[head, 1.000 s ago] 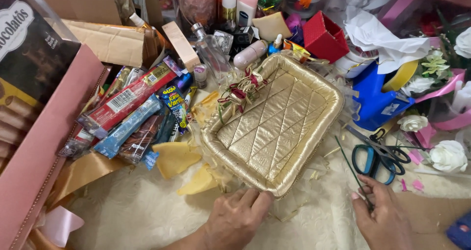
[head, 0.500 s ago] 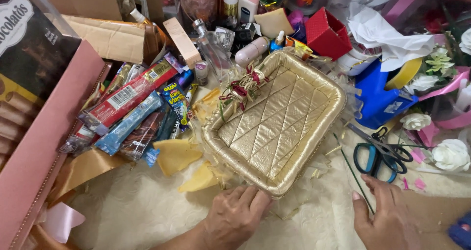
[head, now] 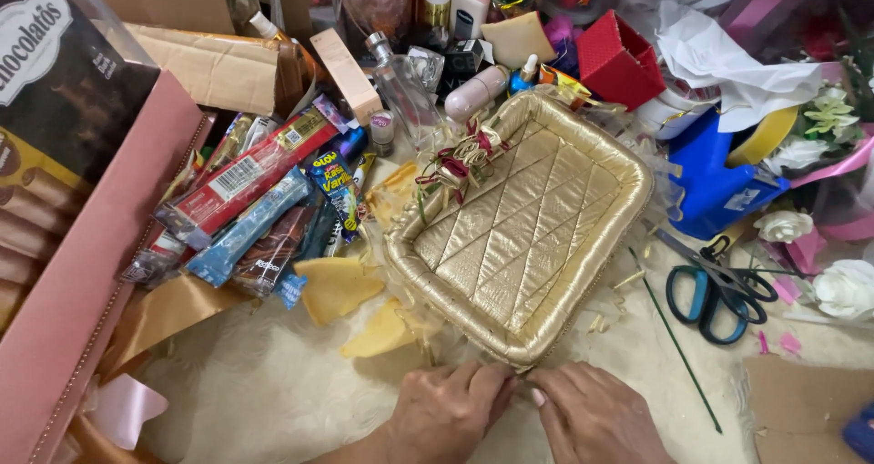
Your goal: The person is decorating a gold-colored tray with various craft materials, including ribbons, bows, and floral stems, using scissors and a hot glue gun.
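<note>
A large pink rigid box lid (head: 86, 273) is lying along the left edge of the cluttered worktop (head: 255, 400), with wrapped chocolate bars and snack packets (head: 250, 200) piled beside it. The gold quilted fabric tray with a corded rim (head: 523, 223) is sitting tilted at centre, a red-and-gold ribbon bow (head: 455, 165) fixed to its far left rim. Blue-handled scissors (head: 715, 286) are lying to its right, untouched. The left hand (head: 448, 411) and right hand (head: 592, 418) are meeting at the tray's near corner, fingertips pinching closed on the rim trim there. The step in hand appears to be fastening or adjusting that corner; the next move likely calls for steady tension along the cord.
</note>
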